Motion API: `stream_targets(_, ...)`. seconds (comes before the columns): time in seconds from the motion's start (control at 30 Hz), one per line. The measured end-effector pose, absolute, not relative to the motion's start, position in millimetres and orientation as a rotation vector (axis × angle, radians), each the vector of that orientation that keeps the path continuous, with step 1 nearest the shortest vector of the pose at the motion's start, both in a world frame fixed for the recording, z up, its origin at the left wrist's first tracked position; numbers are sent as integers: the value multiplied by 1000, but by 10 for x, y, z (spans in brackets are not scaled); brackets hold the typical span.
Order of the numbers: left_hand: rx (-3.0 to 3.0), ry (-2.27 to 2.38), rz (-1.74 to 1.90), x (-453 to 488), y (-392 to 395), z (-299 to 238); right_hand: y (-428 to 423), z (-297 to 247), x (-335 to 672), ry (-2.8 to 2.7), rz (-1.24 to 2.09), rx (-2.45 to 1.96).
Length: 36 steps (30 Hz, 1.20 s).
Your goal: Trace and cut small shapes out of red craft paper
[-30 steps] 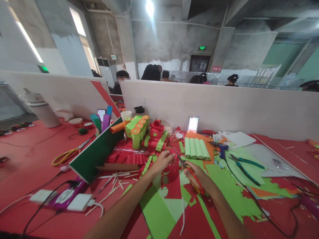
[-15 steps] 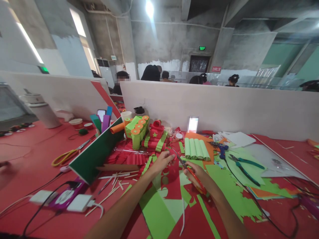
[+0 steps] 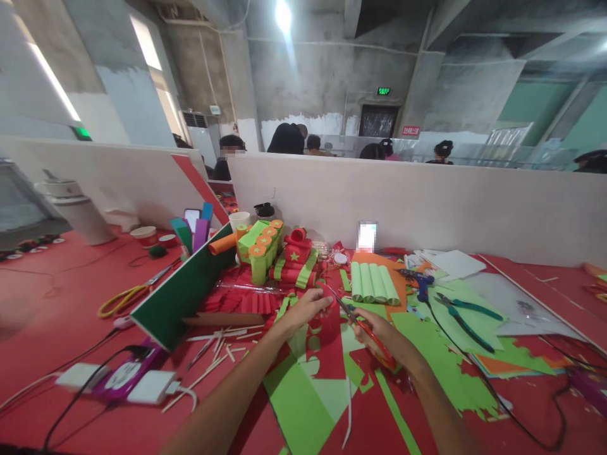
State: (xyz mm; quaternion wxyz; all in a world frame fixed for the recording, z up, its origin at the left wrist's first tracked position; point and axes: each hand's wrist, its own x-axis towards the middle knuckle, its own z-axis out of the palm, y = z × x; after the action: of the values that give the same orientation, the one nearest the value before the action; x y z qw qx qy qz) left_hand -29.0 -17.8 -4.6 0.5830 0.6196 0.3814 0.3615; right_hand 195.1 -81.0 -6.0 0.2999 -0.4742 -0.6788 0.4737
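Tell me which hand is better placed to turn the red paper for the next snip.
Left, most likely. The left hand pinches the red paper at its edge, while the right hand is taken up with the scissors.

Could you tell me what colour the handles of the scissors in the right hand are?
The scissors have red handles, clearest in the head view.

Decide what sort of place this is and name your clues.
Probably a shared craft workshop: paper offcuts litter the red table, the right hand holds scissors, and white partitions screen off other people.
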Motion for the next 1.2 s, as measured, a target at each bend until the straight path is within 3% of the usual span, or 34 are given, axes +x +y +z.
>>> stream_targets(0.43, 1473, 874, 784, -318, -169, -45, -804, -46, 1944, -1920, 1071, -1255)
stream_targets(0.87, 1509, 863, 1022, -252, -187, 30, -740, -169, 1909, -1732, 1202, -1267)
stream_targets(1.2, 1563, 805, 987, -289, -187, 31, -797, -137, 1930, -1764, 1202, -1277)
